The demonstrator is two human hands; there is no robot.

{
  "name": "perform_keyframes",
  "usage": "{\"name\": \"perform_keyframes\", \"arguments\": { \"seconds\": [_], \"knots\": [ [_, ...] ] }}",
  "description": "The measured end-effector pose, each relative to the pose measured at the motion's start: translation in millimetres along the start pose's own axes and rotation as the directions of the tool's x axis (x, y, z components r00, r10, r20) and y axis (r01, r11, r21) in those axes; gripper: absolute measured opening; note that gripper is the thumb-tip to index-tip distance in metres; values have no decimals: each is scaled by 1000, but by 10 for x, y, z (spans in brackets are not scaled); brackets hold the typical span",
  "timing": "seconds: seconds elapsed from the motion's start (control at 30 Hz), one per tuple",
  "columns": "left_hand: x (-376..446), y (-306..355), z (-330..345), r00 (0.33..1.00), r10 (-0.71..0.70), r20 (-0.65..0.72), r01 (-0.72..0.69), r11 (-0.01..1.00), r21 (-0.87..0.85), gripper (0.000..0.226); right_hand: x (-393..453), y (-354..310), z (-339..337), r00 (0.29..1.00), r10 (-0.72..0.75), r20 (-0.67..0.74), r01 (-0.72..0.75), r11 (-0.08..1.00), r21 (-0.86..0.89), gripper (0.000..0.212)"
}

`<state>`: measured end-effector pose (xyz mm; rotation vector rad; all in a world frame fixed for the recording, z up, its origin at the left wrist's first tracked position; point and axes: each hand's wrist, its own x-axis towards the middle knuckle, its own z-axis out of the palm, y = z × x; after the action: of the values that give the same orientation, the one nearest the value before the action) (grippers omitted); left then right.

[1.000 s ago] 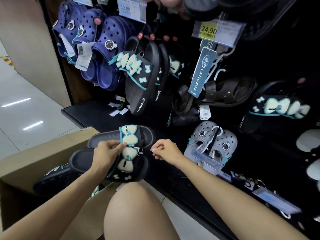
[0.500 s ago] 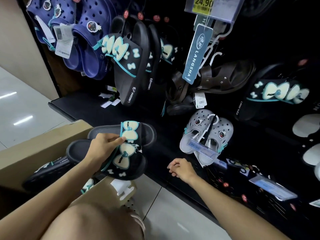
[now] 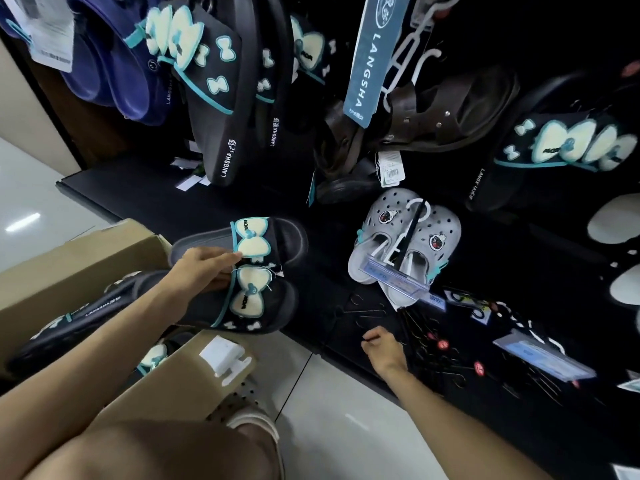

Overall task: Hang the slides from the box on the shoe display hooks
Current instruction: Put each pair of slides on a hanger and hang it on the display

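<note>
Our left hand (image 3: 201, 268) grips the paired slides (image 3: 249, 275) just above the box (image 3: 83, 265). Right hand (image 3: 382, 344), fingers curled, reaches the loose hooks (image 3: 367, 315) beyond the box; pinching unclear. We advise picking one hook cleanly.

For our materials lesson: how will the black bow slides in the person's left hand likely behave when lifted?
The black bow slides look like thick moulded foam, so probably light and fairly stiff. The left hand holds both at once, suggesting little weight. Their matte surface likely grips well.
</note>
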<state>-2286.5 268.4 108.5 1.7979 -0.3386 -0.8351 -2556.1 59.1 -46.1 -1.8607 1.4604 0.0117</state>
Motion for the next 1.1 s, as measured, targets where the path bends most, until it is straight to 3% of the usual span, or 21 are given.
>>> {"name": "perform_keyframes", "arguments": {
  "seconds": [0.13,0.27,0.5,0.73,1.1],
  "knots": [
    [34,-6,77,999,-35,33,35,999,-6,15,136,192,-63,999,27,-43,-28,1000,-10,12],
    [28,-2,162,996,-60,71,61,998,-15,28,224,410,-155,991,47,-125,-52,998,-33,29],
    [-10,41,325,986,-73,147,73,997,8,9,312,605,-313,970,24,-241,-65,984,-165,51],
    [-16,25,399,985,-79,155,83,996,-22,11,394,706,-303,998,42,-56,-56,957,-286,62],
    [-19,-16,485,982,-128,141,128,992,6,7,315,828,-96,989,-35,-141,-7,959,-283,20]
  ]
}}
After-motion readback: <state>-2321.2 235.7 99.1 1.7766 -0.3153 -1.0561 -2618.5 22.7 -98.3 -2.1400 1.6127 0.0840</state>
